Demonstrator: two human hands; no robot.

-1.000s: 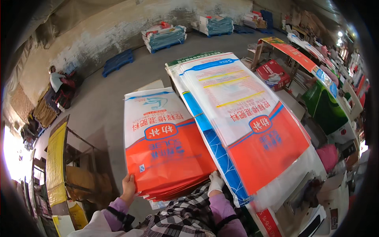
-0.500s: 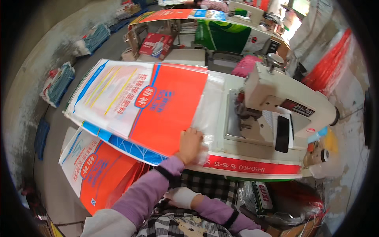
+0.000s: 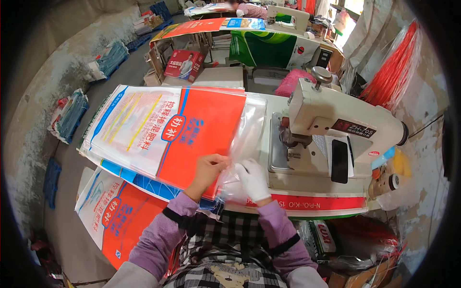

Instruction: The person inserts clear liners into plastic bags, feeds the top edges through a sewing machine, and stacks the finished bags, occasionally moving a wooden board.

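A stack of orange-and-white printed sacks (image 3: 211,127) lies flat on the sewing table, left of the sewing machine (image 3: 336,110). From its right-hand edge sticks out a clear plastic liner (image 3: 252,120). My bare left hand (image 3: 209,174) rests over the near orange corner, thumb and fingers pinched on the liner where it leaves the sack. Close beside it, my right hand (image 3: 252,182), in a white glove, has its fingertips closed on the same crumpled liner. The fingertips of both hands almost meet. More sacks (image 3: 129,211) hang lower at the left.
On the machine bed lie a black phone (image 3: 339,161), a paper pad and a pen. Red strands (image 3: 391,72) hang by the right wall. Folded blue bundles (image 3: 69,115) stand on the floor at left. Another sewing table with a green sack (image 3: 261,48) is ahead, a person beyond it.
My right hand has risen from my lap to the liner edge. My left hand has shifted left and a little up, now pinching beside it. The view has tilted slightly.
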